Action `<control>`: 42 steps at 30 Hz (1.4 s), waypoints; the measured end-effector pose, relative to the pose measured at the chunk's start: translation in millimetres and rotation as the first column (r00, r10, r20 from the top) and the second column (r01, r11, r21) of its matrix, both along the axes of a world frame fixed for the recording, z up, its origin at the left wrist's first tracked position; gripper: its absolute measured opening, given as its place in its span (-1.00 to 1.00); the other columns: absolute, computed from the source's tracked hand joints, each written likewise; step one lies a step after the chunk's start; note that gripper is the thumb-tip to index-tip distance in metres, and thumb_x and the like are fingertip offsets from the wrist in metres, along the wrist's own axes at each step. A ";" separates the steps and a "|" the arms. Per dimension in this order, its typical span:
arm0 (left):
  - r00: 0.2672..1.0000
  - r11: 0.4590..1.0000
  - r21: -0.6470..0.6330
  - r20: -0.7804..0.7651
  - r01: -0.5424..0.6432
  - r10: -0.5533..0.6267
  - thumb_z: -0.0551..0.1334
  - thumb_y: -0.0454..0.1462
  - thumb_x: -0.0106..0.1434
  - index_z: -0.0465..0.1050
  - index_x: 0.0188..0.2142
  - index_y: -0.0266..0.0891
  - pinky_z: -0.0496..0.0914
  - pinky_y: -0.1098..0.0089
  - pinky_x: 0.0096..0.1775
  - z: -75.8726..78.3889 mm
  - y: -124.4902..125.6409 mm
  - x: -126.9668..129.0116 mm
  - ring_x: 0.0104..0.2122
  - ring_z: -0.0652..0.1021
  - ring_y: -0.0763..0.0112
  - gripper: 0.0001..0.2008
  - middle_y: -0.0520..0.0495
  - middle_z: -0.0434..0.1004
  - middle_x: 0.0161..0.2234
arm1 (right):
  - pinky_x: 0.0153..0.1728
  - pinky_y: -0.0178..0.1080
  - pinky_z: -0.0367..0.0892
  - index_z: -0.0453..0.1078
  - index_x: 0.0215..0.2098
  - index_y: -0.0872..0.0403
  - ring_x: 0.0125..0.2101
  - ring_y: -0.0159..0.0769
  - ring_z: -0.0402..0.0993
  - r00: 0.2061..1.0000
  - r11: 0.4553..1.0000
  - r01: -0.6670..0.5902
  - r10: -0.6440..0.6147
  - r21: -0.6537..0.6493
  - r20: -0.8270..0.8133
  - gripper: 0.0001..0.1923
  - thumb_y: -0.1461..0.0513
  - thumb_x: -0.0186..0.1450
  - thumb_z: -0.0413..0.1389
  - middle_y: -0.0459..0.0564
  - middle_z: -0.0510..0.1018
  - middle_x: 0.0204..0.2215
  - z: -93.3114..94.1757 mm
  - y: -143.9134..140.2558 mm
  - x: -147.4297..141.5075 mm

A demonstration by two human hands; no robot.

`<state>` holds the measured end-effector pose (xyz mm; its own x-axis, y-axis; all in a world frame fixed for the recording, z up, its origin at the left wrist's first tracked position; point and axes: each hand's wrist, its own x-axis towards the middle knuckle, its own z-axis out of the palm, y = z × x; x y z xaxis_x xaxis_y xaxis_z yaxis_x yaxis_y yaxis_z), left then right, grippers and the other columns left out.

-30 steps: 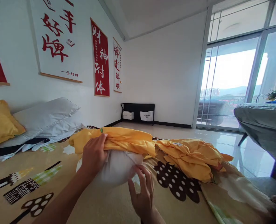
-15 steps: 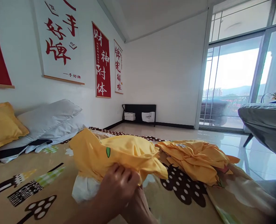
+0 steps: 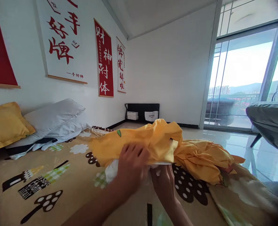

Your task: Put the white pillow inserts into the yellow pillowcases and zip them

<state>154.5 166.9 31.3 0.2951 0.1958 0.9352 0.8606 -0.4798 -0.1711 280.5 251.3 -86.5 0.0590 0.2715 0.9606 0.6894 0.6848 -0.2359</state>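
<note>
Both hands at a yellow pillowcase, centre frame

Left hand (image 3: 132,163) clamps the yellow pillowcase (image 3: 139,142) over a white pillow (image 3: 112,169) — long axis left-right; right hand (image 3: 163,182) grips underneath, fingertips hidden.

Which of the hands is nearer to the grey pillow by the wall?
Left. The left hand lies on the yellow cover on the side toward the grey pillow; the right hand is on the far side of it, farther off.
</note>
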 end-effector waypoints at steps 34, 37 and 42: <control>1.000 0.997 -0.076 -0.004 0.026 -0.027 0.06 -0.47 0.05 0.19 -0.46 -0.21 0.19 0.43 -0.40 -16.1 26.5 -36.5 -0.49 0.37 0.40 -0.86 0.02 0.37 -0.53 | -0.12 -0.17 0.10 0.38 -0.17 0.06 -0.18 -0.22 0.41 0.967 0.999 0.044 -0.038 -0.019 0.250 -0.72 0.35 0.19 -0.04 0.01 0.56 -0.24 25.4 -40.6 -26.2; 0.999 0.998 -0.056 -0.023 0.026 -0.027 0.07 -0.46 0.05 0.19 -0.44 -0.20 0.20 0.42 -0.41 -24.9 16.1 -26.5 -0.50 0.37 0.39 -0.86 0.02 0.36 -0.53 | -0.12 -0.17 0.05 0.39 -0.29 0.05 -0.22 -0.22 0.40 0.971 0.999 0.045 -0.038 -0.024 0.234 -0.81 0.33 0.17 -0.01 -0.01 0.55 -0.35 21.5 -34.9 -21.8; 0.999 0.999 0.041 -0.035 -0.031 0.032 0.06 -0.47 0.05 0.15 -0.45 -0.18 0.21 0.39 -0.42 -43.6 6.1 -12.5 -0.56 0.37 0.38 -0.84 0.06 0.33 -0.59 | -0.20 -0.17 0.03 0.42 -0.41 0.01 -0.35 -0.25 0.38 0.964 0.999 0.048 -0.051 0.016 0.260 -0.84 0.34 0.14 0.02 -0.05 0.53 -0.50 14.3 -36.0 -19.4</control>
<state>142.0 173.0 -12.3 0.3227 0.1681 0.9315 0.8681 -0.4447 -0.2205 261.0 215.2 -72.2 -0.1799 0.2649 0.9473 0.7592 0.6498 -0.0375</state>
